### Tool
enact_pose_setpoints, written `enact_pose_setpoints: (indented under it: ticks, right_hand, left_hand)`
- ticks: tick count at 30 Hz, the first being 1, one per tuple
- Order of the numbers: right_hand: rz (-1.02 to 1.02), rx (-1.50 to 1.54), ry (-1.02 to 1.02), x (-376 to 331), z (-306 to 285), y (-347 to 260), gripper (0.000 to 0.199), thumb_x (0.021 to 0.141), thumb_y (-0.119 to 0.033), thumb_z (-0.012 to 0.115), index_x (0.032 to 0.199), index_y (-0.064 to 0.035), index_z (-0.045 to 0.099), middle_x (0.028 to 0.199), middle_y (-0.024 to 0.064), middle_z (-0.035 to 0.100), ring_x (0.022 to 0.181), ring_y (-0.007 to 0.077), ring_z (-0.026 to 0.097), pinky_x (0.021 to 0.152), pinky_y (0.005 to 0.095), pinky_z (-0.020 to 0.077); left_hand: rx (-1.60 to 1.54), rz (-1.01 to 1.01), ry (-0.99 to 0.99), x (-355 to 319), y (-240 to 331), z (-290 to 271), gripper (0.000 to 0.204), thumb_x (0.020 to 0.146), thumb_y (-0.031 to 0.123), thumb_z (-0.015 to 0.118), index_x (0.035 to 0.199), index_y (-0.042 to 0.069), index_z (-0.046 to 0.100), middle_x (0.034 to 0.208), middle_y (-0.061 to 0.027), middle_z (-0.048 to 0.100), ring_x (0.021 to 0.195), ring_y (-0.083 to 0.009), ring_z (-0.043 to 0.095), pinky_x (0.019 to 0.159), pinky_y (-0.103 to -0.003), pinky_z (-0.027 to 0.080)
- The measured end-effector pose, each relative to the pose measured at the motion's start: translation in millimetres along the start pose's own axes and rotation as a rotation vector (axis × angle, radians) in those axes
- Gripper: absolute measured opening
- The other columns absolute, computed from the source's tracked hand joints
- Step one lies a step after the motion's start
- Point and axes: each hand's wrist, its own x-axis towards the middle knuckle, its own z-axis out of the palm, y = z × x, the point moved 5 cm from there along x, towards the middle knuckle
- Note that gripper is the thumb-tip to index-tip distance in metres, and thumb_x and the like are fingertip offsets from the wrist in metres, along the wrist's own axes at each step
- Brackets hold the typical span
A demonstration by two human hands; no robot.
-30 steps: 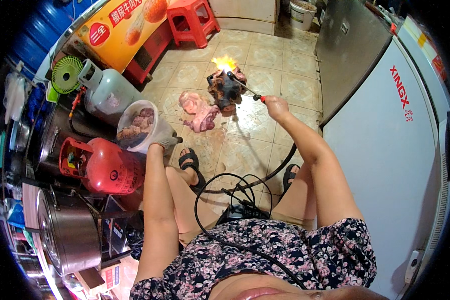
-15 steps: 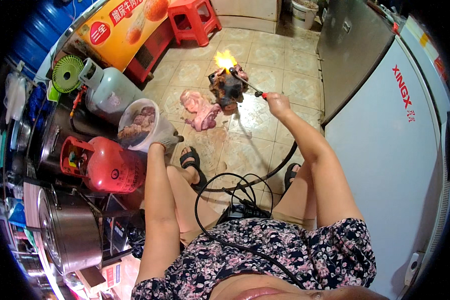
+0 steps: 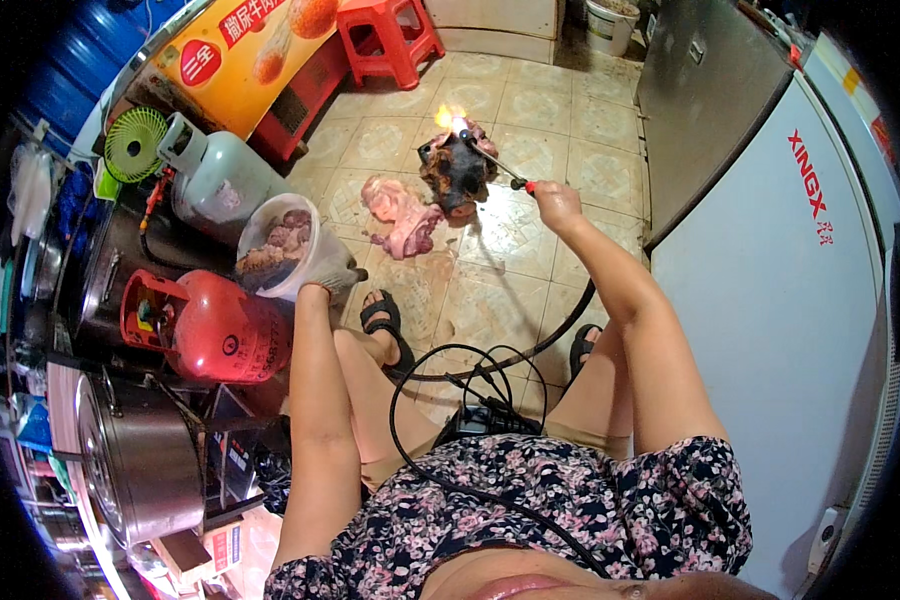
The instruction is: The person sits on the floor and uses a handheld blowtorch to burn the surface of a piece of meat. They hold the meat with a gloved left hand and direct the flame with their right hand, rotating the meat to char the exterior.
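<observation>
R hand (image 3: 558, 205) wrapped round red handle of a torch (image 3: 494, 163); thin metal tube angles fwd & L, nozzle over far end of charred chunk (image 3: 457, 178). Can't tell if nozzle touches it. Flame (image 3: 450, 117), yellow-white, burns at that far end. Chunk sits approx. mid-width on tiled floor (image 3: 515, 305), nearer its far edge; mostly blackened, some pink showing at top R.

L hand (image 3: 332, 268), looks gloved, is against near R side of whitish bucket (image 3: 322, 245); fingers partly hidden, so can't tell if they grip it. Bucket's tilted, w/ meat pieces (image 3: 288, 238) inside, toward floor's L edge. Pale pink meat (image 3: 405, 218) lies flat on floor betw. bucket & chunk, just L of chunk, darker red at its near R end.

Black hose (image 3: 567, 328) curves over floor, passes out of sight by R forearm. Dark sandals (image 3: 384, 318) nearer floor's near edge.

Further out, L side: red gas cyl. (image 3: 235, 328), grey gas cyl. (image 3: 228, 182), green fan (image 3: 137, 146), lidded steel pot (image 3: 145, 465). Far edge: red stool (image 3: 395, 50), approx. L of centre. R edge: steel cabinet (image 3: 705, 95), then big white appliance (image 3: 760, 260).
</observation>
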Motion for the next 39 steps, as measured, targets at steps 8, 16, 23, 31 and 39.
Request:
enact_pose_setpoints:
  ticks: [8, 16, 23, 31, 39]
  right_hand:
    - [-0.001, 0.005, 0.009, 4.2, 1.9, -3.5, 0.013, 0.081, -0.009, 0.050, 0.079, -0.0092, 0.063, 0.081, 0.0139, 0.067, 0.076, 0.0286, 0.066, 0.062, 0.0397, 0.0535]
    - [0.021, 0.024, -0.021, 4.6, 1.6, -2.1, 0.015, 0.082, -0.012, 0.050, 0.079, -0.0083, 0.064, 0.083, 0.0165, 0.066, 0.077, 0.0316, 0.066, 0.062, 0.0415, 0.0528]
    - [-0.032, 0.090, 0.017, 2.5, -6.0, -6.9, 0.011, 0.079, -0.008, 0.047, 0.080, -0.0036, 0.057, 0.079, 0.0181, 0.064, 0.073, 0.0353, 0.064, 0.060, 0.0454, 0.0501]
    - [-0.004, 0.065, -0.026, 5.5, -0.8, -6.4, 0.012, 0.079, -0.008, 0.047, 0.081, -0.0039, 0.059, 0.079, 0.0182, 0.064, 0.074, 0.0348, 0.064, 0.060, 0.0451, 0.0507]
    - [-0.002, 0.056, -0.007, 5.8, 2.0, -4.4, 0.013, 0.079, -0.007, 0.047, 0.080, -0.0043, 0.060, 0.078, 0.0181, 0.064, 0.073, 0.0345, 0.064, 0.060, 0.0452, 0.0507]
  left_hand:
    - [-0.013, 0.055, 0.127, 6.6, -14.8, 6.9, 0.037, 0.074, 0.033, 0.069, 0.087, -0.002, 0.066, 0.082, -0.0229, 0.063, 0.077, -0.0345, 0.061, 0.072, -0.040, 0.045]
    - [-0.036, 0.025, 0.062, 3.0, -7.0, 2.7, 0.041, 0.074, 0.035, 0.067, 0.092, -0.002, 0.064, 0.088, -0.0246, 0.063, 0.084, -0.0356, 0.061, 0.075, -0.040, 0.045]
    - [-0.015, -0.002, 0.027, -3.1, -1.5, -2.0, 0.043, 0.074, 0.036, 0.066, 0.093, -0.002, 0.064, 0.090, -0.0236, 0.063, 0.086, -0.0360, 0.061, 0.077, -0.040, 0.045]
    - [-0.004, -0.043, 0.015, -1.9, -4.6, -0.3, 0.042, 0.075, 0.037, 0.066, 0.094, -0.001, 0.064, 0.092, -0.0229, 0.063, 0.089, -0.0352, 0.060, 0.080, -0.039, 0.044]
    - [-0.044, 0.017, 0.067, -0.7, -6.5, -0.3, 0.042, 0.074, 0.036, 0.066, 0.091, -0.002, 0.063, 0.087, -0.0227, 0.063, 0.082, -0.0347, 0.061, 0.075, -0.040, 0.045]
